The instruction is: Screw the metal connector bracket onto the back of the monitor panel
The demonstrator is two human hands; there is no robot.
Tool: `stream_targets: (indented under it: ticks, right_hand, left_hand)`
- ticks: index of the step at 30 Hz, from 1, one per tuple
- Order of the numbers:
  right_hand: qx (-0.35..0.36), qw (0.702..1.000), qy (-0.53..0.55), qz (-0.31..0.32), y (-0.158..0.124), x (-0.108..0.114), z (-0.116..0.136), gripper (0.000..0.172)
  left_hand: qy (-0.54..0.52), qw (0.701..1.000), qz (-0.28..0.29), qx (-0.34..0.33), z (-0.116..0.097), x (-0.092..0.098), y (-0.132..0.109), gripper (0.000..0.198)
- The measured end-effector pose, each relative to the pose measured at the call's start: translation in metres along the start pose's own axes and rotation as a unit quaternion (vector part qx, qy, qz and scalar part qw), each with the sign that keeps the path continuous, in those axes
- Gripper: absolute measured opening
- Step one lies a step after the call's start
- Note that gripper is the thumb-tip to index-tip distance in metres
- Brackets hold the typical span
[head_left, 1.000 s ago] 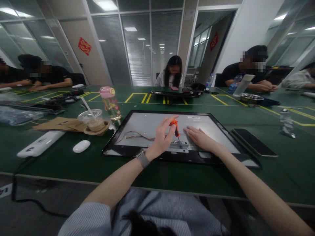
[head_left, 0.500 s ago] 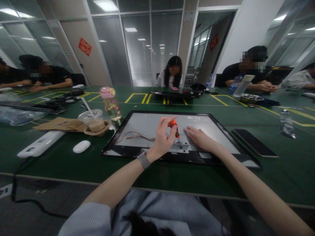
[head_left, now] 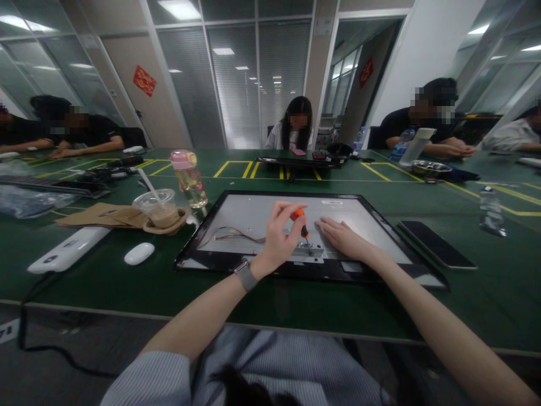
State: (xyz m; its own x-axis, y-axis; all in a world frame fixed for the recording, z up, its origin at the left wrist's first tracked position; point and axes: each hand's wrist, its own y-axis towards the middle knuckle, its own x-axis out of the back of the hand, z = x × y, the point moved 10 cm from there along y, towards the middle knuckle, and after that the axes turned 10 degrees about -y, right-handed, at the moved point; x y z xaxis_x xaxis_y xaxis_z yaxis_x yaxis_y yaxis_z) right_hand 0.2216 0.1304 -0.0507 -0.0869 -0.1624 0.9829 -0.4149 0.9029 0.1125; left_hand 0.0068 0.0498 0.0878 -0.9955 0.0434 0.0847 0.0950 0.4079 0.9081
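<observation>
Risk of slipping off the screw: screwdriver (head_left: 299,219) leaning a little, pinched only at its orange top by the thumb and first fingertips of the left hand (head_left: 276,234). Could then skid over the grey metal back of the panel (head_left: 253,211) and scratch it. Could also jab the right hand (head_left: 344,237), spread flat and pressed on the sheet just beside the tip. Might snag the thin coloured wires (head_left: 228,232) crossing the panel to the left of the bracket (head_left: 310,252), given a dropped wrist. Too hard a push on a thin sheet lying face down: possible harm to the screen beneath. Any freed screw, too small to make out here, easily lost on the dark green table (head_left: 105,282). Cup (head_left: 158,208) and bottle (head_left: 189,177) standing near the panel's far left corner; one knock, and liquid close to electronics.

As for looks: short screwdriver, orange handle, dark shaft, tip down on the small pale bracket at the panel's near edge, about midway along. Panel wide, flat, black-framed, grey inside, with a white label near the far edge. Lies on the table straight ahead of the body, under both hands. Phone (head_left: 435,243) just to its right, mouse (head_left: 138,252) to its left, both apart from it.
</observation>
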Motion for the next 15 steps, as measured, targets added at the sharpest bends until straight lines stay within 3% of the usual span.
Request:
stream_targets:
  ticks: [5,15]
  right_hand:
    - [-0.011,1.0,0.002,0.006,0.0002,-0.0016,-0.0023,0.056]
    - [-0.006,1.0,0.009,-0.005,-0.0005,-0.0008,-0.0023,0.055]
  left_hand:
    - [-0.029,0.999,0.004,0.039,0.0106,-0.0013,-0.0024,0.031]
    - [0.018,1.0,-0.006,0.022,0.0045,0.0012,0.0008,0.026]
